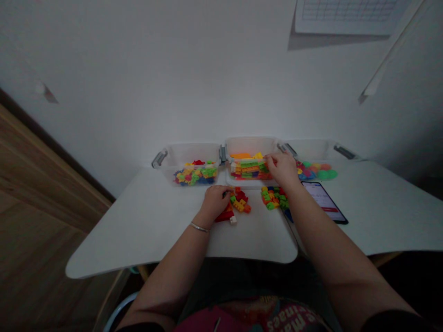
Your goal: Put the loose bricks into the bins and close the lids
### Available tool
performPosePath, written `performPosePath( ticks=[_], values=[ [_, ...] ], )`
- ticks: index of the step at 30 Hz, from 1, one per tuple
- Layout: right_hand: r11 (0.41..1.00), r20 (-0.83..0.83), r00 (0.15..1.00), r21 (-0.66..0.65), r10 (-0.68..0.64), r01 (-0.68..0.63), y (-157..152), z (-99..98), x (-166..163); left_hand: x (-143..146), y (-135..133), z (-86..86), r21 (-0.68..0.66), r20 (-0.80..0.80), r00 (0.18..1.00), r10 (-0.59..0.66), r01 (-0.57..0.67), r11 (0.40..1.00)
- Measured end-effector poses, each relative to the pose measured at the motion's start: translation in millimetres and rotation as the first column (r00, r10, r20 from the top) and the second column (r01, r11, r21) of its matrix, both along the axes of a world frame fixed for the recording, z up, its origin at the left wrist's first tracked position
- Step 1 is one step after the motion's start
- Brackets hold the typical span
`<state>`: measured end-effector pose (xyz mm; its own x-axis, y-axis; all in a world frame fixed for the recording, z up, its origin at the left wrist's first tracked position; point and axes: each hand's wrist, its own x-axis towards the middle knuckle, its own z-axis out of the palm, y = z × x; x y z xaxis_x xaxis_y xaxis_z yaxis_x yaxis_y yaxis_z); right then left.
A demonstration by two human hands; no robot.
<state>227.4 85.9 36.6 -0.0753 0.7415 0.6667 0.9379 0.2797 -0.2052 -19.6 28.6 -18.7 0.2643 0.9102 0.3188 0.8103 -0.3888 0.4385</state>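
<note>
Resting on the table: the left hand lies knuckles-up on the smooth white table, its fingers curled over the edge of a small cluster of red, yellow and green plastic bricks; whether they pinch a piece cannot be told from here.
Left wrist: a thin metal bangle circles it.
Right hand: the right hand reaches over the front wall of the middle tub, fingers bent down onto the stacked bricks inside; the grip itself is hidden by the back of the hand.
Middle tub: clear, thin-walled plastic, rectangular with rounded corners, holding studded bricks packed in flat orange, green, yellow and red layers.
Left tub: a matching clear tub with a grey latch handle, holding a loose heap of small mixed-colour pieces.
Right tub: a third clear tub just right of the middle one, with round, flat green, pink and orange pieces at its front.
Second cluster: a knobbly clump of green, orange and red bricks sits on the table under the right forearm, near the first cluster.
Phone: a slim black phone, screen lit, lies flat on the table to the right of the arm.
Backdrop: plain pale wall; wood-grain floor at left.
</note>
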Motion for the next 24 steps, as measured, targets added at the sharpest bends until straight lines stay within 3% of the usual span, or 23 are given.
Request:
performPosePath(
  ticks=[3, 7, 13, 17, 20, 24],
  values=[
    [1.000, 0.000, 1.000, 0.020, -0.014, 0.014, 1, -0.9, -4, 0, 0, 0.1, -0.004, 0.000, 1.000, 0.004, -0.004, 1.000],
    [0.992, -0.132, 0.991, 0.126, 0.034, -0.018, -5, -7.8, -9, 1, -2, 3.8, -0.008, 0.005, 1.000, 0.003, -0.003, 1.000],
    [0.960, -0.239, 0.954, 0.251, 0.182, -0.120, -35, -33.2, -23, 8, 0, 8.1, -0.023, -0.003, 1.000, 0.001, -0.001, 1.000],
    [0.939, -0.118, 0.933, 0.099, 0.339, -0.328, -52, -55.5, -35, 12, 2, 8.1, -0.016, -0.020, 1.000, -0.005, 0.005, 1.000],
    [0.872, -0.040, 0.875, -0.076, 0.482, -0.483, -56, -65.9, -38, 12, 1, 8.2, -0.015, -0.017, 1.000, 0.000, 0.000, 1.000],
    [0.828, -0.004, 0.845, -0.198, 0.535, -0.525, -56, -67.1, -38, 12, 1, 7.1, -0.008, -0.024, 1.000, 0.000, 0.000, 1.000]
  ],
)
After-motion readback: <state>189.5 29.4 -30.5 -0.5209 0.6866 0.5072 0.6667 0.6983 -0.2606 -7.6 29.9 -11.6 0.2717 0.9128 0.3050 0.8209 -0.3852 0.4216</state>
